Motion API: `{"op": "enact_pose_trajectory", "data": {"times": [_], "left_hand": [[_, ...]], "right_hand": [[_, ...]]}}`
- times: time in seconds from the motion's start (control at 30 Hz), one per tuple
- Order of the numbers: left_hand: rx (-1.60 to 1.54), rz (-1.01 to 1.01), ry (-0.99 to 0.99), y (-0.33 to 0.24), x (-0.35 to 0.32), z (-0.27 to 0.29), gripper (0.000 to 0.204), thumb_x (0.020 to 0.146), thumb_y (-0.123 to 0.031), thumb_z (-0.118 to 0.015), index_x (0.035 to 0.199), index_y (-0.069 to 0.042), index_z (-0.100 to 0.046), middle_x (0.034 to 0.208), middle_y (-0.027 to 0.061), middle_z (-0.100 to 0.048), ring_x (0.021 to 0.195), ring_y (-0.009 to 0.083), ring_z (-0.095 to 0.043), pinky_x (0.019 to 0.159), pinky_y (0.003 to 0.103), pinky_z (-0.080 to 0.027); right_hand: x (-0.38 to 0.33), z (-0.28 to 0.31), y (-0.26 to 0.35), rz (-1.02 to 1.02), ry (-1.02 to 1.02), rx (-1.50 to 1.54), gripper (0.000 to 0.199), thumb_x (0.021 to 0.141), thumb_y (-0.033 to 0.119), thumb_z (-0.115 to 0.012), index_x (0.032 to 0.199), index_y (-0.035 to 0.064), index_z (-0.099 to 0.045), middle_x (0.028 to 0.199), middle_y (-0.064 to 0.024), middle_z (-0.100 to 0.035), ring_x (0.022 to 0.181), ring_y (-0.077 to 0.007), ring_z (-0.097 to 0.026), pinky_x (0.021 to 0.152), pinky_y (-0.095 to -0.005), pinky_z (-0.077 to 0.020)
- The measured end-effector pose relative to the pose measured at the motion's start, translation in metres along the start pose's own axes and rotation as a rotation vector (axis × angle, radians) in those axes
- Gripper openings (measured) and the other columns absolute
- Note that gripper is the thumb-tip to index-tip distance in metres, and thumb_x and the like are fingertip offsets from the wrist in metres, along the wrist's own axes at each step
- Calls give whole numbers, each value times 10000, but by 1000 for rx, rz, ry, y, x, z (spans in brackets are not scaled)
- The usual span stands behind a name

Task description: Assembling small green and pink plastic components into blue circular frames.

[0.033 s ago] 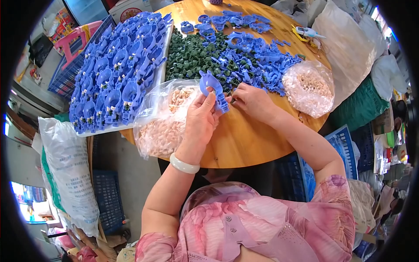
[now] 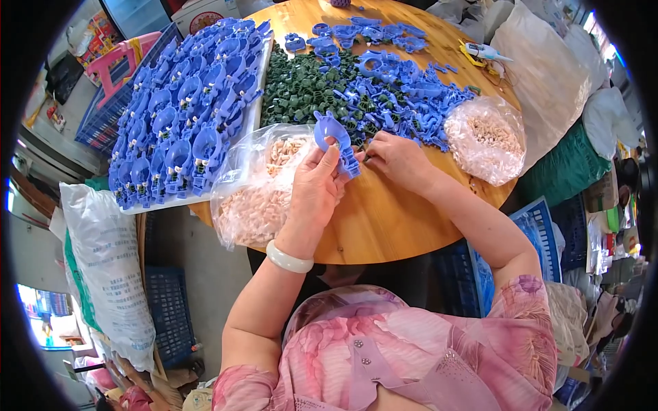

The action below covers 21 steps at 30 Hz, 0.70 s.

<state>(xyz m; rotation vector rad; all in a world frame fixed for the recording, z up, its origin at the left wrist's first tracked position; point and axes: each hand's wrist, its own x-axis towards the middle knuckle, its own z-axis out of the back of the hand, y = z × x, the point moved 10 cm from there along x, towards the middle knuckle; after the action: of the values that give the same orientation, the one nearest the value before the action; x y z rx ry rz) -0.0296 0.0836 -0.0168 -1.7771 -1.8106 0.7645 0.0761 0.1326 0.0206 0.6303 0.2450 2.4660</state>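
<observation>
A blue plastic part (image 2: 332, 131) with a rounded, cupped top and a ridged lower end is gripped upright by my left hand (image 2: 317, 179), thumb on its front. My right hand (image 2: 396, 159) is closed in a pinch just right of the part's lower end. A small dark piece seems to show at its fingertips, too small to name. Beyond both hands lie a pile of dark green plastic pieces (image 2: 296, 88) and a heap of blue plastic parts (image 2: 418, 88). Beside my left wrist is a clear bag of small pale pinkish pieces (image 2: 250, 214).
A white board (image 2: 255, 113) on the left carries rows of assembled blue parts (image 2: 164, 123). Another clear bag of pale pieces (image 2: 490, 140) sits at the round wooden table's (image 2: 384, 236) right edge. Farther back lies a white-and-yellow tool (image 2: 485, 52). Blue crates (image 2: 168, 308) stand below.
</observation>
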Motion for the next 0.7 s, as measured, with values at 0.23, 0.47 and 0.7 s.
{"op": "enact_pose_trajectory", "data": {"times": [0.23,0.47,0.7], "left_hand": [[-51,28,56,1,-4,-4,406,937,-197,-502,1274,-4,-385,1167,203,-552,1065,289,-586,741,277,-540],[-71,80,76,10,0,-12,447,905,-148,-563,1284,24,-400,1122,124,-585,989,244,-620,817,329,-522],[-21,106,44,16,5,-12,413,903,-164,-570,1259,1,-440,1091,100,-606,960,205,-626,803,321,-513]], "right_hand": [[-3,5,9,70,-9,86,104,744,105,-641,787,52,-562,838,-83,-550,796,-277,-587,649,-380,-490],[-12,14,19,216,49,-58,79,726,26,-572,799,41,-548,863,-89,-548,841,-272,-574,691,-366,-492],[-13,22,15,131,60,54,71,764,61,-580,833,46,-569,873,-91,-548,847,-283,-572,703,-363,-489]]}}
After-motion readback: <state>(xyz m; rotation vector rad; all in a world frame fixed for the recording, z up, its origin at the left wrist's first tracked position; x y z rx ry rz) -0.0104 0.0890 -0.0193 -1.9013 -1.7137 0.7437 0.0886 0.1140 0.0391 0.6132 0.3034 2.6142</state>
